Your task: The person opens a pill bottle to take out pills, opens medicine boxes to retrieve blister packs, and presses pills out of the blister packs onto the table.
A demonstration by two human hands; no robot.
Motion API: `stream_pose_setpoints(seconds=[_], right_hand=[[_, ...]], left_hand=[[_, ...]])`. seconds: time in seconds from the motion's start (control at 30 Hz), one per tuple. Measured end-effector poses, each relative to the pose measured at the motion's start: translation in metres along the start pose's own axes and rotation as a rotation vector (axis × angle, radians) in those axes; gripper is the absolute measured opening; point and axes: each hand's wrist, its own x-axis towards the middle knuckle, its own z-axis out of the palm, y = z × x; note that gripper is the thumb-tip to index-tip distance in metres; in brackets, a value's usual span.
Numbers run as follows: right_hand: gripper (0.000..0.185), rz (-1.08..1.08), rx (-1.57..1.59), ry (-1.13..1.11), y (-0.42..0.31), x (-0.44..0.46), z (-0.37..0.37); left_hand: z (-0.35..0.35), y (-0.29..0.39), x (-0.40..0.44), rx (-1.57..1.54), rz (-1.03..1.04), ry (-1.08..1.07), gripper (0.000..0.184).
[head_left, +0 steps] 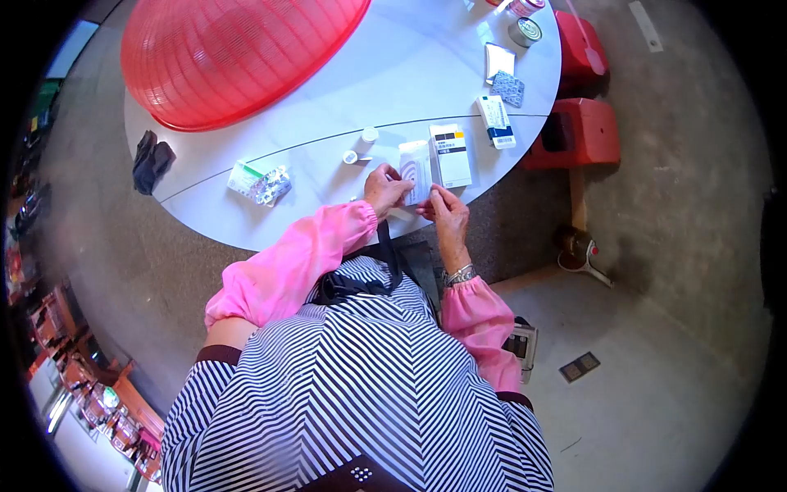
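Note:
A small white packet with a pale purple curved print is held over the near edge of the table. My left hand has its fingers closed on the packet's left side. At its lower right corner, my right hand pinches it between thumb and fingers. Just beyond my right hand lies a white medicine box with black and yellow bands. A small white bottle and a round white cap are on the table, further out from my left hand.
A red mesh food cover takes up the far left of the white table. Leftward are a blister pack and a dark cloth. To the right are a blue-white box, grey blister sheets, a tin and red stools.

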Motion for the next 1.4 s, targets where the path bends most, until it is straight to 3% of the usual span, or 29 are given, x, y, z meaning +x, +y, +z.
stream_pose_setpoints(seconds=[0.1, 0.13, 0.23, 0.3, 0.43, 0.5, 0.53, 0.57, 0.63, 0.73, 0.83, 0.87, 0.97, 1.0, 1.03, 1.1, 1.13, 1.27, 1.4], right_hand=[[0.026, -0.203, -0.365, 0.066, -0.006, 0.010, -0.019], [0.024, -0.355, -0.703, 0.168, -0.013, 0.019, -0.030], [0.027, -0.455, -1.150, 0.211, -0.045, 0.043, -0.047], [0.030, -0.446, -1.256, 0.165, -0.049, 0.060, -0.048], [0.037, -0.443, -1.442, 0.135, -0.052, 0.089, -0.041], [0.040, -0.403, -1.411, 0.098, -0.057, 0.093, -0.038], [0.041, -0.384, -1.398, 0.077, -0.060, 0.095, -0.034], [0.042, -0.380, -1.385, 0.069, -0.061, 0.095, -0.031], [0.046, -0.369, -1.363, 0.061, -0.065, 0.091, -0.029], [0.047, -0.369, -1.332, 0.071, -0.061, 0.090, -0.032], [0.044, -0.340, -1.192, 0.101, -0.051, 0.091, -0.038], [0.042, -0.302, -1.132, 0.084, -0.048, 0.091, -0.042], [0.036, -0.213, -0.903, 0.065, -0.045, 0.081, -0.044], [0.036, -0.167, -0.785, 0.065, -0.040, 0.080, -0.046], [0.035, -0.119, -0.667, 0.063, -0.039, 0.075, -0.045], [0.032, -0.302, -0.790, 0.116, -0.041, 0.058, -0.044], [0.033, -0.359, -0.836, 0.133, -0.051, 0.044, -0.039], [0.032, -0.580, -0.853, 0.169, -0.058, 0.009, -0.031], [0.031, -0.704, -0.923, 0.192, -0.066, -0.022, -0.020]], left_hand=[[-0.003, -0.001, -0.004, 0.058, 0.013, -0.014, 0.031], [-0.004, -0.004, -0.005, 0.048, 0.015, -0.013, 0.031], [-0.008, -0.004, -0.008, 0.078, -0.003, 0.001, 0.032], [-0.010, -0.005, -0.008, 0.122, -0.008, 0.006, 0.032], [-0.005, -0.022, -0.008, 0.460, 0.518, 0.261, 0.035], [0.004, -0.003, -0.024, 0.550, 0.721, 0.391, 0.037], [0.008, -0.002, -0.025, 0.461, 0.692, 0.238, 0.036], [0.015, -0.004, -0.018, 0.474, 0.792, 0.167, 0.036], [0.035, 0.006, -0.019, 0.405, 0.768, -0.017, 0.042], [0.067, 0.008, 0.004, 0.543, 0.671, 0.085, 0.050], [0.070, 0.018, 0.023, 0.328, 0.444, -0.075, 0.056], [0.074, 0.020, 0.027, 0.384, 0.400, 0.030, 0.053], [0.066, 0.032, 0.028, 0.441, 0.307, 0.062, 0.048], [0.065, 0.016, 0.039, 0.496, 0.420, 0.104, 0.052], [0.063, 0.011, 0.042, 0.434, 0.401, 0.083, 0.055], [0.059, 0.003, 0.046, 0.312, 0.357, 0.039, 0.061], [0.049, 0.024, 0.027, 0.205, 0.213, -0.028, 0.064], [0.035, 0.030, 0.018, -0.035, 0.094, -0.236, 0.046], [0.013, 0.051, -0.006, -0.078, 0.154, -0.374, 0.031]])
